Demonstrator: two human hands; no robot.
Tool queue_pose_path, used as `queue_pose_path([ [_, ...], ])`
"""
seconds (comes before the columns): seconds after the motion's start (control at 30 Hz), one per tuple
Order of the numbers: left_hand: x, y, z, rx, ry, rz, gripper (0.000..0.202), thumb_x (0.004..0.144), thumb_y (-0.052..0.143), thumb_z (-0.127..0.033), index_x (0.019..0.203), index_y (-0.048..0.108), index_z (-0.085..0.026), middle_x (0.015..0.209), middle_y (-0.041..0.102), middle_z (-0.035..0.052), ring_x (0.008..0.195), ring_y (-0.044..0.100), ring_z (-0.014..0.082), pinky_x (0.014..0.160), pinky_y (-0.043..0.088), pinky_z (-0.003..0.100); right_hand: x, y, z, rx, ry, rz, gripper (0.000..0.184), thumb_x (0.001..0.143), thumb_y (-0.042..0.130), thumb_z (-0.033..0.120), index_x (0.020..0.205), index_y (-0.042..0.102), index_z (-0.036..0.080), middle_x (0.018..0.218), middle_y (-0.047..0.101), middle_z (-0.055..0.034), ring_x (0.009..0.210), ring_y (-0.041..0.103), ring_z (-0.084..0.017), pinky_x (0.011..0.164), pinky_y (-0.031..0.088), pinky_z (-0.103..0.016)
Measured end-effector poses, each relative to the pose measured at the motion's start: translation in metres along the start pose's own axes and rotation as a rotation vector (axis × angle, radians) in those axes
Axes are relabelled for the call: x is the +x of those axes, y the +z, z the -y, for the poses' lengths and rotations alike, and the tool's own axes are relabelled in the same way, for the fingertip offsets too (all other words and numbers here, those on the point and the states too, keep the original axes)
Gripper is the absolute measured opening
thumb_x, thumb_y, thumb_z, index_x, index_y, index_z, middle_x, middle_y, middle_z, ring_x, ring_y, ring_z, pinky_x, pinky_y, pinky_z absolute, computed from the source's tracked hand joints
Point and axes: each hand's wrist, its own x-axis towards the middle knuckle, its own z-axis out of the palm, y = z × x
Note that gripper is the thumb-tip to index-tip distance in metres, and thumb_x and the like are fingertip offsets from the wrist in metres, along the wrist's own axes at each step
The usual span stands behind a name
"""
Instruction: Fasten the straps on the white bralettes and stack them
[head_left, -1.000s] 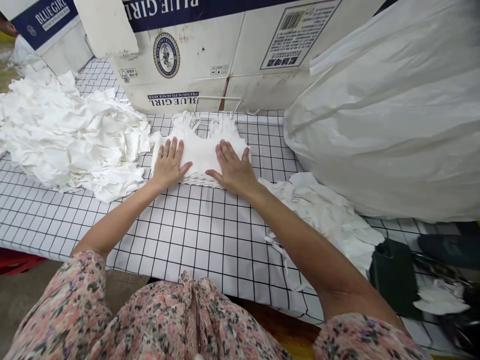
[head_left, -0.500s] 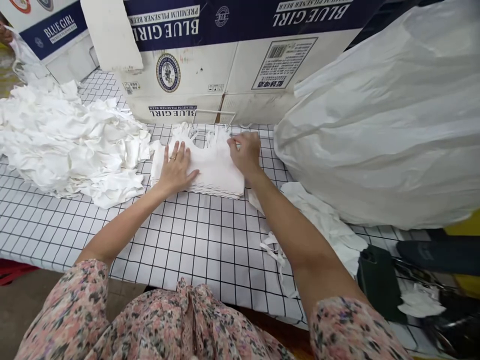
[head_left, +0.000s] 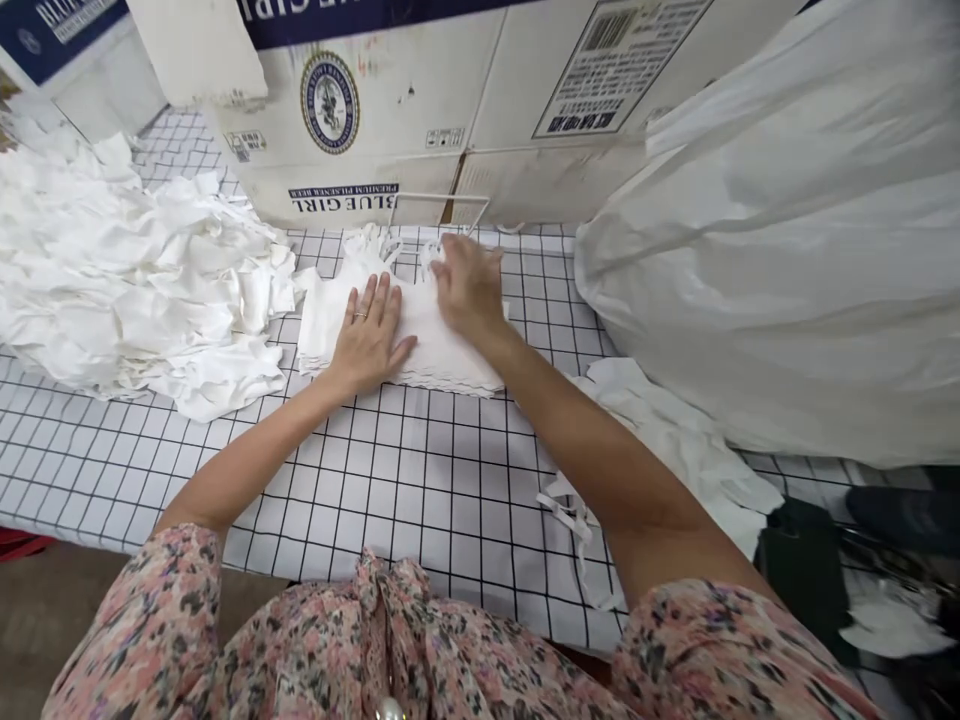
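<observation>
My left hand [head_left: 371, 335] lies flat with spread fingers on a neat stack of white cloth garments [head_left: 450, 360], which have thin straps at the far edge. My right hand [head_left: 469, 290] is curled over the stack's far side, its fingertips among the straps. Whether those fingers pinch a strap is hidden. A loose heap of white cloth [head_left: 127, 270] sits to the left of the stack, close to my left hand. More loose white cloth with dangling ties [head_left: 675, 445] lies beyond my right forearm.
Everything lies on a table covered in white, black-gridded cloth [head_left: 420, 490]. Printed cardboard beer cartons [head_left: 375, 100] stand behind, with a thin wire frame [head_left: 439, 200] against them. A bulging white sack [head_left: 780, 260] fills the right. A dark object [head_left: 802, 570] sits at the right edge.
My right hand has moved from flat on the stack's near side to its far edge among the straps. My left hand has shifted slightly right. The stack stays in place.
</observation>
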Motion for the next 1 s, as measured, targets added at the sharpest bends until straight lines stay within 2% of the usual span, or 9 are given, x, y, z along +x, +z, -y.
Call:
queue_pose_path([
  [0.1,-0.008,-0.007,0.009,-0.020,-0.115,-0.016,0.088,0.108,0.041,-0.064,0.177,0.019,-0.013,0.187,0.006,0.0166,0.176,0.000,0.0354,0.143,-0.006,0.059,-0.059,0.005,0.000,-0.070,-0.163,0.217,0.083,0.111,0.007,0.063,0.177,0.015,0.013,0.186,0.012,-0.0142,0.174,0.012,-0.032,0.137,0.014,-0.070],
  [0.2,-0.023,-0.010,0.022,-0.014,-0.226,-0.009,0.099,0.103,0.050,-0.072,0.176,0.022,-0.013,0.186,0.010,0.0189,0.175,0.003,0.0386,0.143,-0.004,0.060,-0.090,0.005,-0.017,-0.133,-0.138,0.265,0.095,0.107,0.010,0.073,0.178,0.002,0.010,0.186,0.000,-0.0168,0.175,0.002,-0.036,0.134,0.007,-0.077],
  [0.33,-0.039,-0.011,0.037,-0.031,-0.268,-0.083,0.100,0.098,0.056,-0.078,0.175,0.030,-0.019,0.186,0.015,0.0156,0.176,0.004,0.0384,0.143,0.005,0.062,-0.091,0.005,-0.032,-0.125,-0.086,0.214,0.097,0.106,0.019,0.076,0.178,0.003,0.012,0.186,0.003,-0.0188,0.174,0.005,-0.038,0.131,0.007,-0.082],
  [0.5,-0.036,-0.019,0.051,-0.115,-0.311,-0.113,0.106,0.094,0.059,-0.082,0.171,0.037,-0.012,0.185,0.015,0.0213,0.175,0.003,0.0415,0.142,0.013,0.064,-0.082,-0.004,-0.008,-0.157,0.109,0.157,0.098,0.107,0.027,0.074,0.177,0.010,0.007,0.185,0.004,-0.0232,0.174,0.005,-0.041,0.129,0.008,-0.083],
  [0.67,-0.049,-0.058,0.061,-0.243,-0.270,-0.134,0.105,0.090,0.066,-0.081,0.170,0.039,-0.017,0.184,0.018,0.0214,0.174,0.014,0.0405,0.142,0.014,0.061,-0.135,-0.028,0.030,-0.190,0.071,0.155,0.084,0.111,0.029,0.057,0.176,0.016,0.005,0.185,0.002,-0.0216,0.175,0.003,-0.037,0.133,0.008,-0.077],
  [0.77,-0.091,-0.088,0.063,-0.202,-0.221,-0.209,0.099,0.090,0.072,-0.071,0.169,0.041,-0.021,0.184,0.024,0.0181,0.173,0.019,0.0385,0.142,0.016,0.061,-0.196,-0.056,0.024,-0.190,-0.052,0.111,0.062,0.112,0.036,0.047,0.164,0.050,0.017,0.184,0.023,-0.0138,0.172,0.019,-0.036,0.133,0.018,-0.075],
  [0.83,-0.125,-0.102,0.059,-0.198,-0.234,-0.228,0.086,0.089,0.075,-0.063,0.162,0.051,-0.024,0.178,0.039,0.0142,0.169,0.034,0.0350,0.141,0.027,0.056,-0.230,-0.083,-0.004,-0.146,0.016,0.034,0.045,0.111,0.040,0.040,0.139,0.072,0.022,0.166,0.055,-0.0134,0.157,0.047,-0.035,0.130,0.032,-0.069],
  [0.9,-0.154,-0.109,0.050,-0.242,-0.262,-0.234,0.069,0.090,0.073,-0.057,0.151,0.064,-0.026,0.167,0.057,0.0116,0.158,0.052,0.0323,0.136,0.041,0.054,-0.250,-0.113,-0.044,-0.117,0.176,-0.076,0.042,0.110,0.041,0.039,0.119,0.078,0.020,0.135,0.075,-0.0155,0.130,0.066,-0.029,0.117,0.051,-0.052],
  [1.0,-0.175,-0.111,0.028,-0.402,-0.297,-0.248,0.055,0.092,0.072,-0.052,0.138,0.073,-0.023,0.149,0.072,0.0116,0.137,0.072,0.0300,0.123,0.057,0.051,-0.261,-0.144,-0.100,-0.171,0.326,-0.160,0.051,0.107,0.046,0.057,0.105,0.077,0.017,0.116,0.076,-0.0254,0.117,0.065,-0.039,0.107,0.050,-0.064],
])
